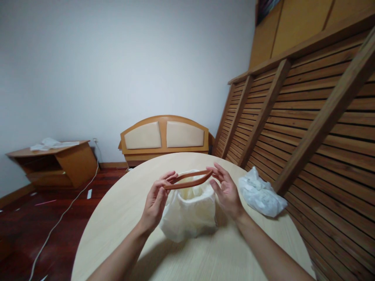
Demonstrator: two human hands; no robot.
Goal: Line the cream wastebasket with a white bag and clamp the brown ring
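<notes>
My left hand (156, 197) pinches the left end of a brown band (189, 183), which forms a narrow, flattened loop. At the loop's right end, the fingers of my right hand (225, 189) hold it from behind, thumb raised in front. Directly below stands a white, soft-looking bag (189, 218) with its mouth open upward. Whether the band is joined to the bag, I cannot tell. The bag rests on a round pale wooden table (123, 226), and its inside is mostly hidden by the band and the rim.
A crumpled white plastic bag (260, 193) lies at the table's right edge. Slatted wooden panels (307, 128) lean close on the right. Behind the table is a padded headboard (164, 134). On the left are a low cabinet (73, 164) and a white cable (66, 212) across the floor.
</notes>
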